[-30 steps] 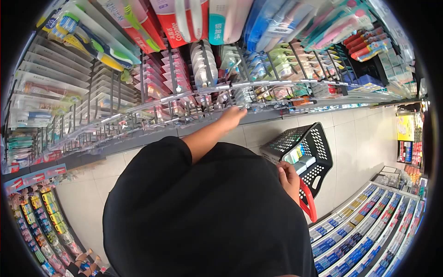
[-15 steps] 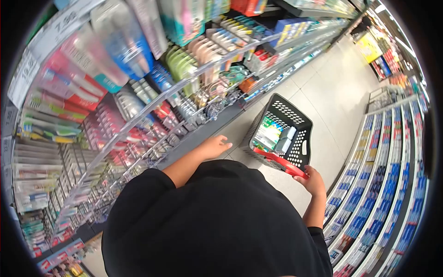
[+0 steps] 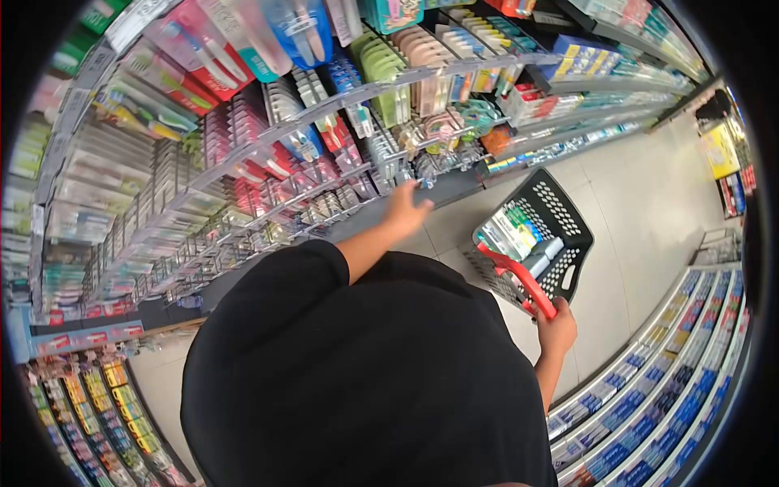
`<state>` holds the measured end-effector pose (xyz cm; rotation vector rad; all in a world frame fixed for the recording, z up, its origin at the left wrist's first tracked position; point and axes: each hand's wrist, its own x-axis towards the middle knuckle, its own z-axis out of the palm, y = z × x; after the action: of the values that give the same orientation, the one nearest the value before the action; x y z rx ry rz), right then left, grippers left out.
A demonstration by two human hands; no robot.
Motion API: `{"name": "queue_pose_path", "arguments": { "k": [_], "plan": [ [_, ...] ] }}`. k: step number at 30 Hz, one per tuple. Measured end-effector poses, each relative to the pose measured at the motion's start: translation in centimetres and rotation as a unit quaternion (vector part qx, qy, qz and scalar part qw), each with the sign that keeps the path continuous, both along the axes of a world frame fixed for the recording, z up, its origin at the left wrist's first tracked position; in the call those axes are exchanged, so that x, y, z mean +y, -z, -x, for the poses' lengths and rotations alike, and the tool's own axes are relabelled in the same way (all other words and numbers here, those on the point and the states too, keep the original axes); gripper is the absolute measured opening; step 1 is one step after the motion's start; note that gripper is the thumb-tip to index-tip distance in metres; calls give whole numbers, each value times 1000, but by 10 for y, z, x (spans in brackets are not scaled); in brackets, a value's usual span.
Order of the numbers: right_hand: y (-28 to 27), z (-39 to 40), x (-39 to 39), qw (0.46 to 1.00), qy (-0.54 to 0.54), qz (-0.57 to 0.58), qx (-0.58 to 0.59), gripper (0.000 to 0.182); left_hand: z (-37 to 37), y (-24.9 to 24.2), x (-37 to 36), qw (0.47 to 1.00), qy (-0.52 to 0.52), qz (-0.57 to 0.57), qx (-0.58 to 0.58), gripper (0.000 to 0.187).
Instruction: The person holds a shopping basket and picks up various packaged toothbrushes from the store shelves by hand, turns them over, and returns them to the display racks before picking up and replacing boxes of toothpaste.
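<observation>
My right hand (image 3: 557, 331) is wrapped round the red handle (image 3: 523, 276) of a black shopping basket (image 3: 578, 235) with holes in its walls. Inside the basket lie a green-and-white package (image 3: 510, 231) and grey items (image 3: 542, 256) that I cannot make out clearly. My left hand (image 3: 405, 213) reaches forward, fingers apart and slightly blurred, holding nothing. Closest to it are the lower hooks of a rack of small hanging packs (image 3: 388, 158). Green toothbrush packs (image 3: 381, 69) hang higher up on that rack.
Toothbrush racks with a clear front rail (image 3: 268, 130) curve along the left. Low shelves of boxed goods (image 3: 673, 390) line the right side. A tiled floor (image 3: 641, 203) runs between them. More shelves (image 3: 105, 422) stand at bottom left.
The view has turned, so racks and basket sit further right. My left hand has moved up and forward towards the rack's lower hooks. My right hand stays on the basket handle.
</observation>
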<state>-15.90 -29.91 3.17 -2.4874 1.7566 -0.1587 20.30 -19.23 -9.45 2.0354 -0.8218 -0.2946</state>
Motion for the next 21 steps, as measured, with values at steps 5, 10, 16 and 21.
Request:
{"name": "queue_pose_path", "arguments": {
  "k": [5, 10, 16, 21],
  "plan": [
    [0, -1, -1, 1000, 15, -7, -13, 52, -95, -31, 59, 943, -286, 69, -159, 72],
    [-5, -6, -1, 999, 30, -31, -6, 43, -145, -53, 79, 902, -381, 120, -164, 74],
    [0, -2, -4, 1000, 15, -21, -6, 36, -176, -45, 78, 899, -389, 176, -102, 63],
    [3, -2, -4, 1000, 25, -12, -7, 36, -205, -14, 74, 875, -439, 164, -124, 47]
  ]
}}
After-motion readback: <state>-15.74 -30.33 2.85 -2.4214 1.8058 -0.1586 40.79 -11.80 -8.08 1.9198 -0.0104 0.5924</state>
